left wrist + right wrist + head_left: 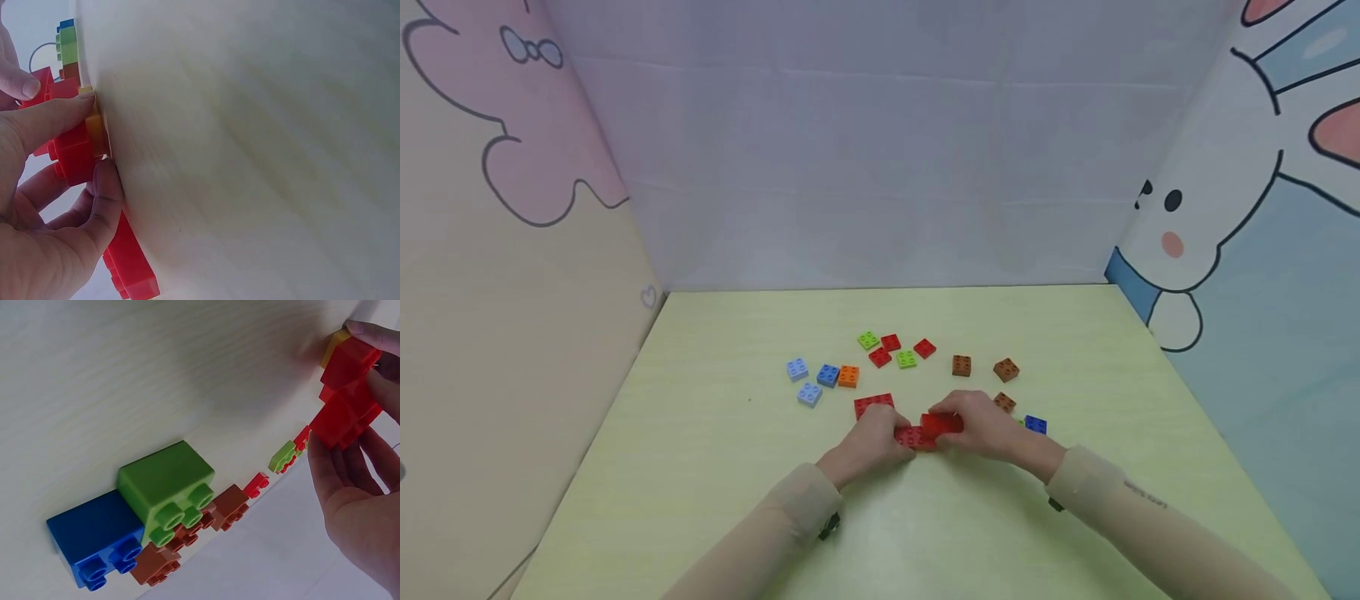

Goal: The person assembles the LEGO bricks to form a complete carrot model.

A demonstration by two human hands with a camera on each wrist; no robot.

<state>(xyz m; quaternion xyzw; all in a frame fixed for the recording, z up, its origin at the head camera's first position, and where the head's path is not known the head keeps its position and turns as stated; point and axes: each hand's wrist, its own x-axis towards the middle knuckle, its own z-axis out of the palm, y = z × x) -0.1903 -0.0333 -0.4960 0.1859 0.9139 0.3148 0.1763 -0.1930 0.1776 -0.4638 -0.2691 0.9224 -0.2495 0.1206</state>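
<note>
My left hand (pixel 876 437) grips a red brick (pixel 913 438) near the middle front of the table. Beneath it, a yellow brick (pixel 95 134) shows in the left wrist view, close to the tabletop. My right hand (pixel 985 423) pinches another red brick (pixel 340 422), which lies against the top right end of the first one. Whether their studs are pressed fully together I cannot tell. Just behind my left hand lies a long red brick (pixel 872 402), partly covered by the fingers.
Light blue bricks (pixel 808 394), a blue brick (pixel 828 375) and an orange one (pixel 848 377) lie left. Small red (pixel 924 348) and lime green (pixel 906 359) bricks sit farther back. Brown bricks (pixel 1006 370), a green brick (pixel 165 481) and a dark blue one (pixel 94 534) are right.
</note>
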